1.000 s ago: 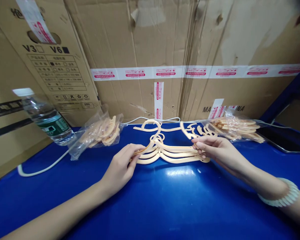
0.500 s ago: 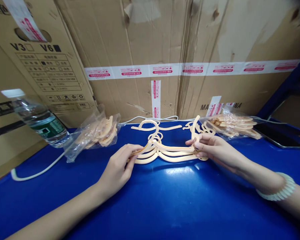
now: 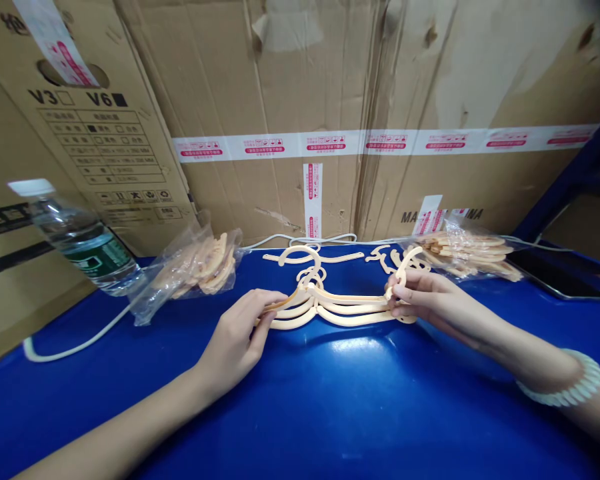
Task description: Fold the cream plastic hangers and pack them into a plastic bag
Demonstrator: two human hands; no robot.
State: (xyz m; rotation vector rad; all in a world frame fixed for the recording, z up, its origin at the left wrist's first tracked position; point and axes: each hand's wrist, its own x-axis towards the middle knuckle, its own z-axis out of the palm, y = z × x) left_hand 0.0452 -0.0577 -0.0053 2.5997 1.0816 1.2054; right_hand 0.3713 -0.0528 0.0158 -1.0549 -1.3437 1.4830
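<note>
A stack of several small cream plastic hangers (image 3: pixel 340 305) lies on the blue table (image 3: pixel 330 400) in front of me. My left hand (image 3: pixel 240 333) pinches the left end of the stack, fingers closed on it. My right hand (image 3: pixel 425 300) grips the right end, and a further cream hanger (image 3: pixel 403 270) sticks up from its fingers. More loose hangers (image 3: pixel 305 255) lie just behind the stack.
A clear bag of hangers (image 3: pixel 200 263) lies at the left and another bag (image 3: pixel 463 250) at the right. A water bottle (image 3: pixel 80 240) lies at far left above a white cable (image 3: pixel 75 347). A phone (image 3: pixel 555 277) rests at right. Cardboard boxes (image 3: pixel 330 113) wall the back.
My right hand has picked up a loose hanger from behind the stack and tilted it, then brought it down toward the stack's right end. My left hand has stayed put.
</note>
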